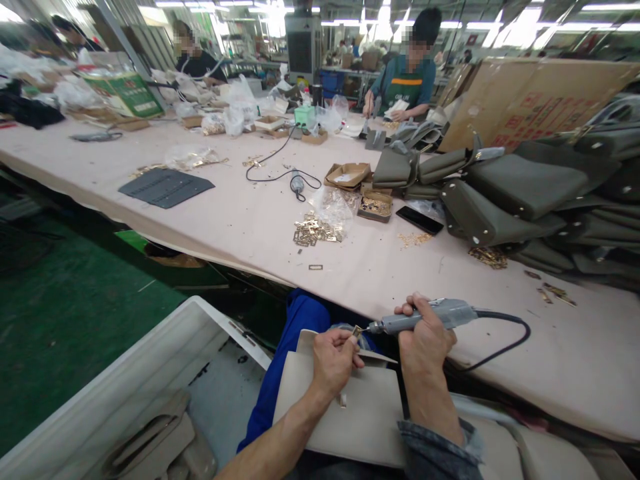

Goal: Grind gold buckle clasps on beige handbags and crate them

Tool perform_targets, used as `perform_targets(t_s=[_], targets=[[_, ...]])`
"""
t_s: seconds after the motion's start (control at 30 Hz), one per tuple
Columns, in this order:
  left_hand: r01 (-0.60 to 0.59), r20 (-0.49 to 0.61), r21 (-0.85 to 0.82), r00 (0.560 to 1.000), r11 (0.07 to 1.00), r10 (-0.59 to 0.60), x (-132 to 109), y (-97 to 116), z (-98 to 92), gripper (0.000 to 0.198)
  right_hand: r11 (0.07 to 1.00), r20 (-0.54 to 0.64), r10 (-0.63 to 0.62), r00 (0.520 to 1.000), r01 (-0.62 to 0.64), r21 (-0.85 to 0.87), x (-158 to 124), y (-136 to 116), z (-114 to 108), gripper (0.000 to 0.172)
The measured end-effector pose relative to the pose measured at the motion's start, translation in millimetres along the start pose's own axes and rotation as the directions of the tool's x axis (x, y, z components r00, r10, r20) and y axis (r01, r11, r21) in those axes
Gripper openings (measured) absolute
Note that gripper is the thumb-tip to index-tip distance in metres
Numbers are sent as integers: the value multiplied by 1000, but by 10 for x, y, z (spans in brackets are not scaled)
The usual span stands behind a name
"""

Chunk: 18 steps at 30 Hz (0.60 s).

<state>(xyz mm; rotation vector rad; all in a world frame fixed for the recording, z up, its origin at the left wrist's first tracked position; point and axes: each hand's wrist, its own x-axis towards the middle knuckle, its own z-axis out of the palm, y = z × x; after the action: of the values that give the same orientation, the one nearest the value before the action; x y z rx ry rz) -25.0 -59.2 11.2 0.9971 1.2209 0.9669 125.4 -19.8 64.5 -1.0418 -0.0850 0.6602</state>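
Gold fitting (pixel 357 329) sits at the top edge of the flap of a beige handbag (pixel 350 413) lying on the person's lap, near centre, just below the table (pixel 225 220) edge. Left hand (pixel 333 357) rests on the flap, thumb and fingers pinched shut on the gold fitting. Right hand (pixel 425 337) is wrapped fully closed around a grey electric screwdriver (pixel 430 317), tip touching the fitting, black cable (pixel 505 333) looping off to the right.

Progress, as a judgement: mid-fastening on this piece, with the tool on the part and the hand not yet released. A second small metal piece (pixel 343 400) already sits lower on the bag front. Whether the screw is home can't be told; too small.

Outward:
- Blue trousers (pixel 300 327) under the bag.
- White bin (pixel 125 387), near left, holding more beige bag parts (pixel 150 433).
- Loose gold hardware (pixel 317 232) on the table, mid-distance, well apart from the hands.
- Small cardboard box (pixel 376 205) of hardware, with a phone (pixel 419 219) beside it.
- A pile of olive-green bags (pixel 520 183), right.
- Another corded tool (pixel 297 183) lying idle, and a dark grey panel (pixel 166 187), left.
- A co-worker in green (pixel 407 80) working at the far side.
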Motion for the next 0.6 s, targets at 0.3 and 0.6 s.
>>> perform_targets(t_s=[0.3,0.6], targets=[[-1,4,0,1000,1000,1,3,-3,-5,22,990,47,-139,989,140,-20,-223,-33,91,29],[16,1,-11,1000,1000,-16,5,-8,-2,23,989,49,-150,987,151,-5,-233,-79,111,28]])
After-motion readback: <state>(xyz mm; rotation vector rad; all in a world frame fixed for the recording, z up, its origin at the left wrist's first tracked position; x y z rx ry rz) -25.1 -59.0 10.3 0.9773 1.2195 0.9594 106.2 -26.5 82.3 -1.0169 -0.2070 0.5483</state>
